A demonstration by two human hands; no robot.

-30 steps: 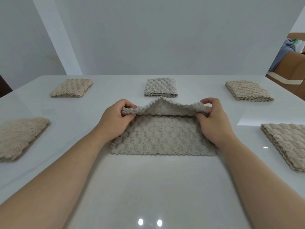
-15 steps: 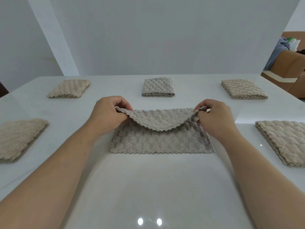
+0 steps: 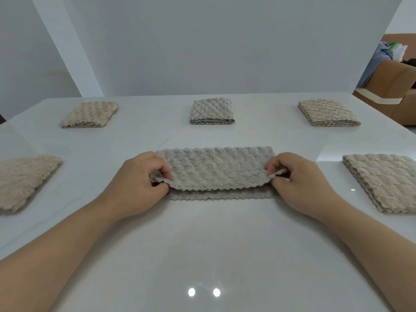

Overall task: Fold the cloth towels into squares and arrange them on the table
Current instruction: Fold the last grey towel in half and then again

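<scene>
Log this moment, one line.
left hand: pinches grey towel corner | right hand: pinches opposite corner | fold: top layer short of near edge | around: five folded towels

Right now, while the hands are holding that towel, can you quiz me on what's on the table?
1. True or false: the left hand and the right hand both pinch the half-folded towel.
2. How many other towels lie folded on the table? A three, B five, C seven.
3. Fill in: the far middle towel is ___, not beige.
Key: 1 true; 2 B; 3 grey.
</scene>
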